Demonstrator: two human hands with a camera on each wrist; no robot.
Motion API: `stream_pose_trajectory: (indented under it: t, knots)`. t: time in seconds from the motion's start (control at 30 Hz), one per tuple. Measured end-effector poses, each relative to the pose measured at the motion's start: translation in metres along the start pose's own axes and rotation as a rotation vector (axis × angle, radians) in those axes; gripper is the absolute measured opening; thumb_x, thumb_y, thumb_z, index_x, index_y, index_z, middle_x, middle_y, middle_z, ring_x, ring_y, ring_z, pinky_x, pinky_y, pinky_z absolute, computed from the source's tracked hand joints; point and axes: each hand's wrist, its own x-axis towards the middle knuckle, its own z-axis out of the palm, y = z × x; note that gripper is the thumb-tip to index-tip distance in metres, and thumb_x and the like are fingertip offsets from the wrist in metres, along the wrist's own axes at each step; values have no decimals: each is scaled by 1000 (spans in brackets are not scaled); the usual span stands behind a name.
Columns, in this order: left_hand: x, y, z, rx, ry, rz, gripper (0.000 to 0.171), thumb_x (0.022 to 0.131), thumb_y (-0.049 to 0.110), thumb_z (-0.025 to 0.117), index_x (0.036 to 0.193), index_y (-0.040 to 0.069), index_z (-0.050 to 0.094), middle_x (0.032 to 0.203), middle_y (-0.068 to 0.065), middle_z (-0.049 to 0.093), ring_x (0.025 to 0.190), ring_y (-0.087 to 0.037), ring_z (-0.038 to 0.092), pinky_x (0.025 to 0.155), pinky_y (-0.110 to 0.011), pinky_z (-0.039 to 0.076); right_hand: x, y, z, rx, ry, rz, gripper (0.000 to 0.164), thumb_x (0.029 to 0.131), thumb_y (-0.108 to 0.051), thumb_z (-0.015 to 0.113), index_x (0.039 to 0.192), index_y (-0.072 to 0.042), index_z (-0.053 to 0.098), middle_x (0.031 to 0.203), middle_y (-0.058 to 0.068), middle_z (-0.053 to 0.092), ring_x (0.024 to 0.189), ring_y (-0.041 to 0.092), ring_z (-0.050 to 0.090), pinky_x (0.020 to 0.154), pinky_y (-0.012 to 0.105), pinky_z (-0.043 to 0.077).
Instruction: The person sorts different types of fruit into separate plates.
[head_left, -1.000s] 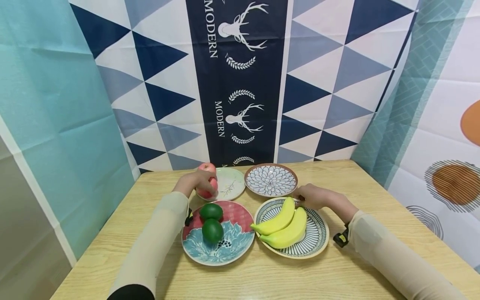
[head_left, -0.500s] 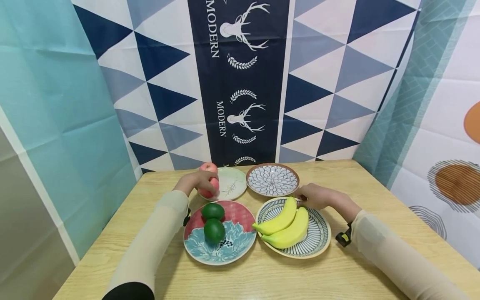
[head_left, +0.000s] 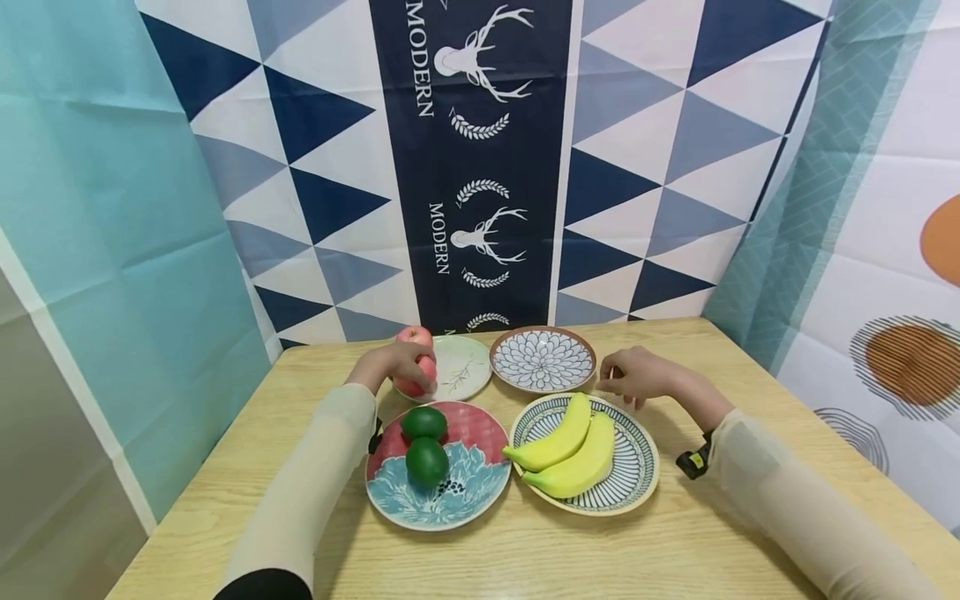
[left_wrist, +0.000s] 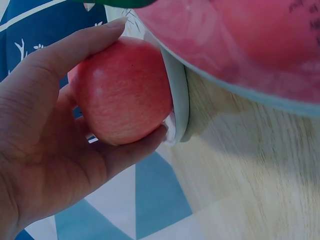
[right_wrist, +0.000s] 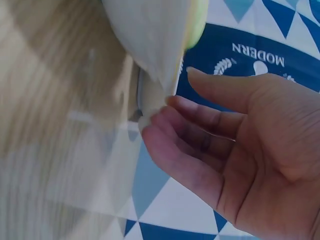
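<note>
Right hand (head_left: 637,372) drawn back from bananas (head_left: 576,463), loose and empty, leaving them unheld; left hand (head_left: 394,364) grips nearer apple (left_wrist: 122,92).

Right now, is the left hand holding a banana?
No, the left hand grips a red apple, while both bananas lie on a plate.

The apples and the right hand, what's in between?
In the head view, part of the green plate and the brown-rimmed plate lie between the apples and the right hand.
</note>
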Motion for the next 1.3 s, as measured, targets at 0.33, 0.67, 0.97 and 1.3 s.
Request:
stream_pose_trajectory:
  t: [0.33,0.67,0.97,1.3]
  knots:
    - [0,-3,2,-47,-10,-6,53,84,30,86,131,20,63,140,-14,51,121,-33,53,98,-45,53,18,22,-17,-88,159,2,23,106,-22,65,107,1,66,75,12,67,56,20,67,54,35,58]
    - [-2,0,-1,-49,-9,-59,54,85,31,86,132,21,62,141,-14,50,123,-33,52,101,-48,52,50,18,-41,-116,160,32,27,107,-19,63,111,7,66,81,17,71,71,32,74,59,41,62]
    - [-1,1,-1,-29,-2,-70,58,84,32,86,136,21,62,140,-12,51,121,-33,52,102,-49,52,79,17,-35,-90,135,120,26,104,-16,66,113,8,67,99,27,70,82,36,75,60,35,62]
    - [1,4,-1,-32,-15,-96,56,82,32,87,131,24,63,137,-13,50,121,-34,51,103,-50,52,97,26,-24,-59,61,185,35,102,-9,66,126,16,61,91,20,72,65,19,74,62,34,63]
